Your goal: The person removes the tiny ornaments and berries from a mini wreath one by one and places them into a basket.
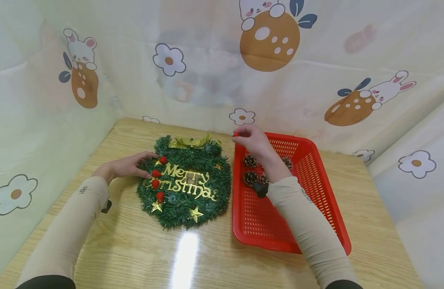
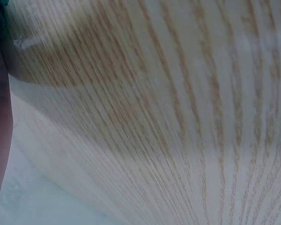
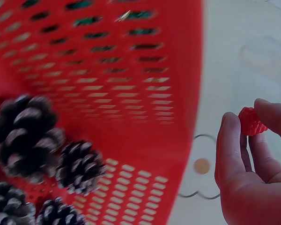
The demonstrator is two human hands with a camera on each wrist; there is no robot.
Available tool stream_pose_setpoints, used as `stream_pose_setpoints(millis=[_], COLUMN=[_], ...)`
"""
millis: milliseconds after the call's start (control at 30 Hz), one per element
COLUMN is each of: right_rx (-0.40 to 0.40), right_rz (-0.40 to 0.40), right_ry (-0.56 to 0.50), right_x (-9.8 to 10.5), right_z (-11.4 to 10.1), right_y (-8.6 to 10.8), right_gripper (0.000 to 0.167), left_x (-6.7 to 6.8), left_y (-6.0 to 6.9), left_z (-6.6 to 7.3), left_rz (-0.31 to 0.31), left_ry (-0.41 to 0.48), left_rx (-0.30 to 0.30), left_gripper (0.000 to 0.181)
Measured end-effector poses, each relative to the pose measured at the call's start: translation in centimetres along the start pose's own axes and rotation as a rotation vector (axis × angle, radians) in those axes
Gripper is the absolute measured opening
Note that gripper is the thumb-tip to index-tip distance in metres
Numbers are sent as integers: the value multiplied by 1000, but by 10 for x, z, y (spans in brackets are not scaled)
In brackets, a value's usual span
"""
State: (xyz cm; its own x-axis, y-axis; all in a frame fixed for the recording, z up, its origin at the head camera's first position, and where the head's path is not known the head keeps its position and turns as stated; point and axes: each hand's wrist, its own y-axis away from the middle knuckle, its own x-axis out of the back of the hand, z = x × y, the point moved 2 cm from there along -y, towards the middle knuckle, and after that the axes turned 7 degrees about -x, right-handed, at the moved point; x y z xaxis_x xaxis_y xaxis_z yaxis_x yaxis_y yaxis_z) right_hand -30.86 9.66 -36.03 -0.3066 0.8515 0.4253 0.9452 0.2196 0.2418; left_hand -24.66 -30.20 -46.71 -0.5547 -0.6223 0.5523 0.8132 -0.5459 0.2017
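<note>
A green Christmas wreath [image 1: 222,188] lies flat on the table, with gold "Merry Christmas" lettering [image 1: 185,176], gold stars [image 1: 195,214] and a gold bow [image 1: 191,141]. Several red berries [image 1: 156,173] sit in a column along its left side. My left hand [image 1: 129,164] rests at the wreath's left edge, fingers and thumb apart and touching the greenery; the left wrist view catches only a sliver of it. Between thumb and fingertips my right hand [image 1: 256,142] pinches a red berry with a bumpy surface [image 3: 252,123], above the far left rim of the red basket [image 1: 236,216].
Several pinecones [image 3: 25,136] lie in the basket, partly hidden by the right forearm in the head view. The basket stands right of the wreath on the wooden table [image 1: 135,245]. A patterned curtain [image 1: 207,80] hangs behind and at both sides.
</note>
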Motion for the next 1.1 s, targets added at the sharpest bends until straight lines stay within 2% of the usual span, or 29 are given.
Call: stream_pose_setpoints(millis=[500, 800, 1100], right_rx=[-96, -175, -126], right_rz=[57, 18, -13], right_ry=[43, 124, 172], right_x=[15, 17, 11], right_z=[32, 51, 63], right_y=[-6, -5, -7], right_gripper=[31, 33, 34], left_x=[0, 0, -1], left_y=[-1, 1, 4], left_z=[3, 7, 10], left_rz=[-2, -7, -7], left_ry=[8, 12, -13], left_rx=[13, 17, 42], left_gripper=[80, 79, 79])
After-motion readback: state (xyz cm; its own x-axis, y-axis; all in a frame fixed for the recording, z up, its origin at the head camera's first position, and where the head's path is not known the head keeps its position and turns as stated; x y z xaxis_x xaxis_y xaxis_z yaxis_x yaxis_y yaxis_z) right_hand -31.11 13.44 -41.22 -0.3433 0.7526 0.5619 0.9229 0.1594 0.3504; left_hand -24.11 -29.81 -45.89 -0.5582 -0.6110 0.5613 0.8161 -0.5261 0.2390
